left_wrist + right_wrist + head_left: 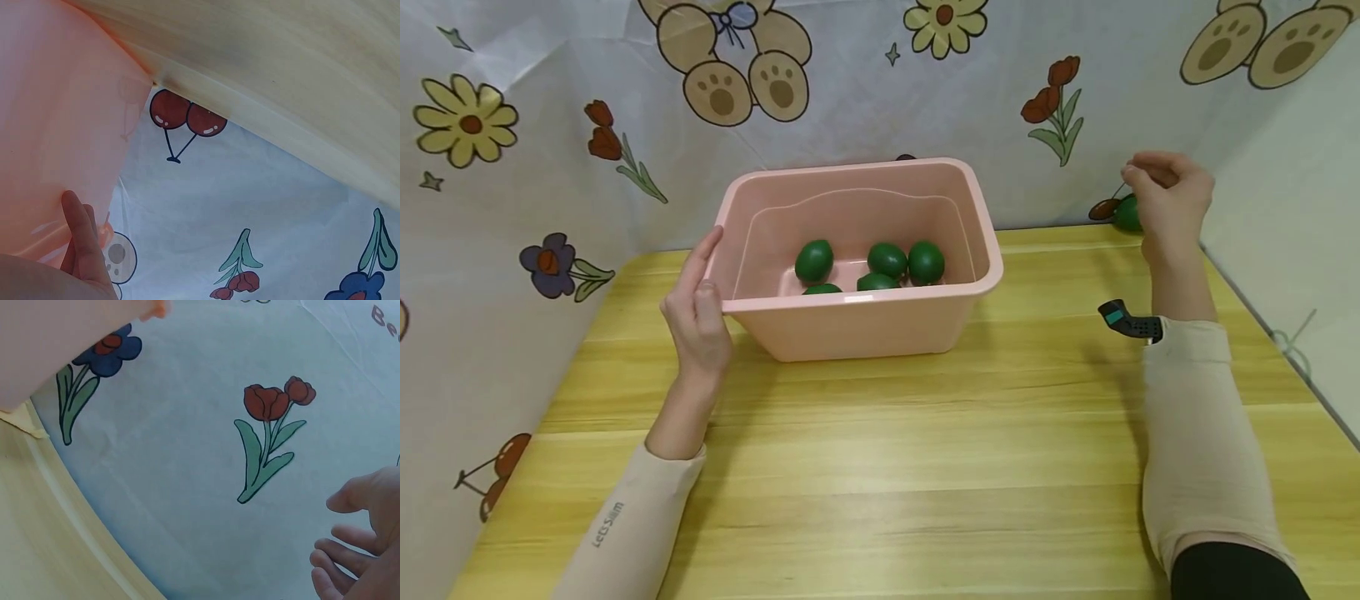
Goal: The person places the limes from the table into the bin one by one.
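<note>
A pink plastic bin point(850, 329) stands at the back of the table with several dark green egg-shaped fruits point(814, 262) in it. My left hand point(700, 321) holds the bin's left end at the rim. In the left wrist view its fingers point(81, 231) lie against the outer wall. My right hand point(1172, 204) is raised by the far right corner, in front of one more green fruit point(1127, 215) that it partly hides. In the right wrist view the right hand point(359, 544) shows loosely bent fingers with nothing between them.
A pale cloth point(865, 92) printed with flowers and bears hangs behind and left of the wooden table point(910, 467). Along the right, the table's edge point(1292, 362) meets a white surface. A black band point(1131, 323) sits at the right wrist.
</note>
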### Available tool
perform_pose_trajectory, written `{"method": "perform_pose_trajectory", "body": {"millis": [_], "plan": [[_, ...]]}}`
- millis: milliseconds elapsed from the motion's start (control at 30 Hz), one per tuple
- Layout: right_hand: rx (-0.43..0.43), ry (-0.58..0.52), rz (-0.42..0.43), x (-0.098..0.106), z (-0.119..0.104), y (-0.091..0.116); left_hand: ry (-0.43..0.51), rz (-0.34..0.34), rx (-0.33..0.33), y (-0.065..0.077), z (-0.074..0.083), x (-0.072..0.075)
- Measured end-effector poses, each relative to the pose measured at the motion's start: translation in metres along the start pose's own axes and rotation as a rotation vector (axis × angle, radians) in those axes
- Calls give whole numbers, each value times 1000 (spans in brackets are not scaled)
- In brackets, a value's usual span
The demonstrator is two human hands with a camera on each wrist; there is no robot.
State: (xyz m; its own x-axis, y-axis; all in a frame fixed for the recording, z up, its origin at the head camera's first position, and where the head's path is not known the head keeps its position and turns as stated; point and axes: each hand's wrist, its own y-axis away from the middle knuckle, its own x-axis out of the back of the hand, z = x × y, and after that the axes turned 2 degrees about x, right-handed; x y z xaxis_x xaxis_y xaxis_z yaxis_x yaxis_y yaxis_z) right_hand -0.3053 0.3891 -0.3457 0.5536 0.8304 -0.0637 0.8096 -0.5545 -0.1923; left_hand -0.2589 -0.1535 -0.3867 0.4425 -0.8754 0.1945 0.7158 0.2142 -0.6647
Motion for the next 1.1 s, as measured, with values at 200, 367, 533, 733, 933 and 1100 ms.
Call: {"method": "perform_pose_trajectory", "body": {"millis": [200, 367, 533, 733, 933, 1100], "plan": [[-28, -8, 47, 10, 9, -8, 18, 11, -21, -1, 1, -1], [-56, 100, 117, 19, 23, -20, 13, 4, -27, -3, 0, -2], [-125, 266, 150, 29, 36, -32, 11, 10, -35, -2, -1, 0], [-206, 325, 146, 44, 50, -42, 15, 10, -38, -2, -2, 0], [-238, 346, 29, 64, 59, -48, 19, 7, -26, -1, -2, -1], [-243, 396, -43, 69, 70, -52, 23, 7, -25, -1, -1, -1]]}}
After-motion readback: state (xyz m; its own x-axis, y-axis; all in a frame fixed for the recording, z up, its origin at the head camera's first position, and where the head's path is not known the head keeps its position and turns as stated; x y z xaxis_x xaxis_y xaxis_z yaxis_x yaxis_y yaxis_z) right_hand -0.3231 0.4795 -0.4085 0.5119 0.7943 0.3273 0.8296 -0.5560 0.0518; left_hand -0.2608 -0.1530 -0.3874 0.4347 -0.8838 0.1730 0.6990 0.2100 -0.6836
